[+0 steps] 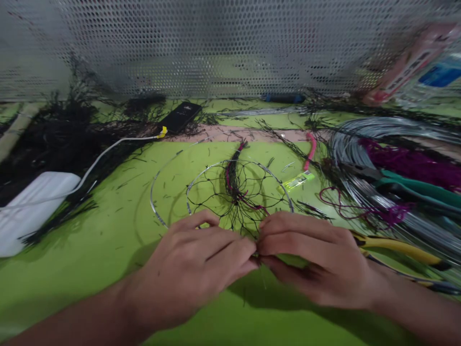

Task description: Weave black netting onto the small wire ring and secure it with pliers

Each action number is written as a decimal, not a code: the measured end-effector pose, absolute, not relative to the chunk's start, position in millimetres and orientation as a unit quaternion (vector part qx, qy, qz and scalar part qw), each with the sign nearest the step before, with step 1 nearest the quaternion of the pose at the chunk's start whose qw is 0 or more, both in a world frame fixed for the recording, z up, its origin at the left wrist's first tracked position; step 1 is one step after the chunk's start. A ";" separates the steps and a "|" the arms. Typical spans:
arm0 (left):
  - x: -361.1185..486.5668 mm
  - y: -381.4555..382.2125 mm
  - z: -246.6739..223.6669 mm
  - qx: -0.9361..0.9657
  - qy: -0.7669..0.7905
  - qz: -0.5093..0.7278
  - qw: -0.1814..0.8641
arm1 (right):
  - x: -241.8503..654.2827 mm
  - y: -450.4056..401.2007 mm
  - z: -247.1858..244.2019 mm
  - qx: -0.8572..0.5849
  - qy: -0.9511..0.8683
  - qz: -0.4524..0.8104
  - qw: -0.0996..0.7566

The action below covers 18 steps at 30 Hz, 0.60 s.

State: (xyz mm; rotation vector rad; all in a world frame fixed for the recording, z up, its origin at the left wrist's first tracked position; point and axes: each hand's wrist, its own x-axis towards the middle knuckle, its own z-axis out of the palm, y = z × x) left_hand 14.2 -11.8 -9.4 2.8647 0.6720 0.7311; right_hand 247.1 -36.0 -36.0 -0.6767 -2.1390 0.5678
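A round wire hoop (199, 174) with a black knotted net (236, 198) strung across it lies on the green table. Black and magenta cords run up from the net's centre. My left hand (201, 259) is closed in a pinch on the near edge of the hoop and net. Facing it, my right hand (313, 254) pinches the same edge, its fingertips touching those of the left. The exact bit of wire or cord between the fingertips is hidden. A second, larger wire arc (151, 190) curves out at the left of the hoop.
Yellow-handled pliers (403, 247) lie by my right wrist. Coiled wire (345, 144), magenta cord (414, 163) and green-handled pliers (421, 187) are at the right. A black power bank (182, 117), white device (39, 206) and black netting (54, 139) lie left, before a perforated panel (216, 48).
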 end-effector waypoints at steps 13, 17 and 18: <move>4.6 -4.8 -10.8 0.958 0.140 0.250 0.001 | 246.7 -41.7 -12.7 -0.422 -0.761 0.394 0.296; 5.0 -1.2 -8.0 0.967 0.115 0.227 -0.008 | 245.6 -39.5 -14.7 -0.433 -0.739 0.431 0.284; 5.5 -0.2 -8.2 0.967 0.111 0.229 -0.013 | 245.2 -39.2 -15.0 -0.435 -0.733 0.438 0.284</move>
